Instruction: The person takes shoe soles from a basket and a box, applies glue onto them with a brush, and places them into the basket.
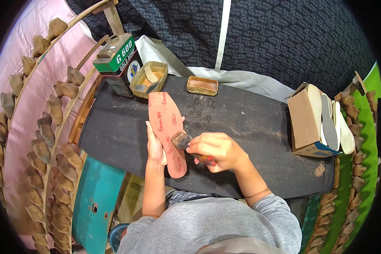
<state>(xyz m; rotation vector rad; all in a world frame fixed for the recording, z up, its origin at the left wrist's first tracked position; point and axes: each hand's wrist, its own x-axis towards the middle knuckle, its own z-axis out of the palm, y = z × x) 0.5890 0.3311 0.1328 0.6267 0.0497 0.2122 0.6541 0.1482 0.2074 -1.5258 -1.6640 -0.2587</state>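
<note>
My left hand [155,146] grips the left edge of a reddish-brown shoe insole [167,122] that lies lengthwise on the dark work board [249,122]. My right hand [218,150] is shut on a brush with a red handle; the brush's bristle head [181,139] touches the insole near its middle. An open rectangular tin of yellowish glue [149,79] stands at the board's far left, just beyond the insole's tip.
A green and red glue can [117,63] stands beside the tin. A small empty tin lid [202,85] lies at the board's far edge. A cardboard box with several soles [321,120] sits at the right. Wooden shoe lasts on racks [51,131] line both sides.
</note>
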